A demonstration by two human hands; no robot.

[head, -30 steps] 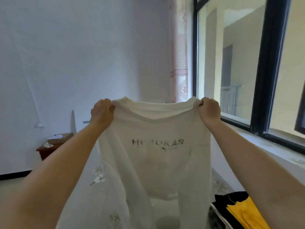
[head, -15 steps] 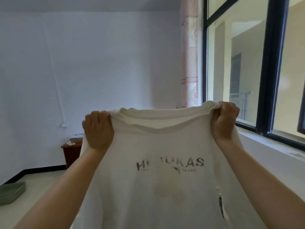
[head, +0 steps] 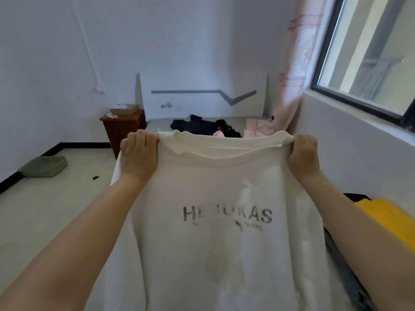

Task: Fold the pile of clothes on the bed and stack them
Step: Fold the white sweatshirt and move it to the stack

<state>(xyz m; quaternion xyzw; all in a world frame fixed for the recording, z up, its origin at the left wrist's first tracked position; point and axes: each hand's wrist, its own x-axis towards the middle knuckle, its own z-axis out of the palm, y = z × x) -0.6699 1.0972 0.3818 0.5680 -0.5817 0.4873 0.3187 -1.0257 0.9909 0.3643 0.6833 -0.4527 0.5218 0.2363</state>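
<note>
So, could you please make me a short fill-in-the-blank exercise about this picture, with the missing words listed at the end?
1. Both hands hold up a white sweatshirt by its ____.
2. The folded garment at the right edge, next to the right hand's forearm, is ____ in colour.
3. The brown wooden nightstand stands to the ____ of the bed.
4. The left hand has its grip on the garment's ____ shoulder.

Missing words: shoulders; yellow; left; left
</note>
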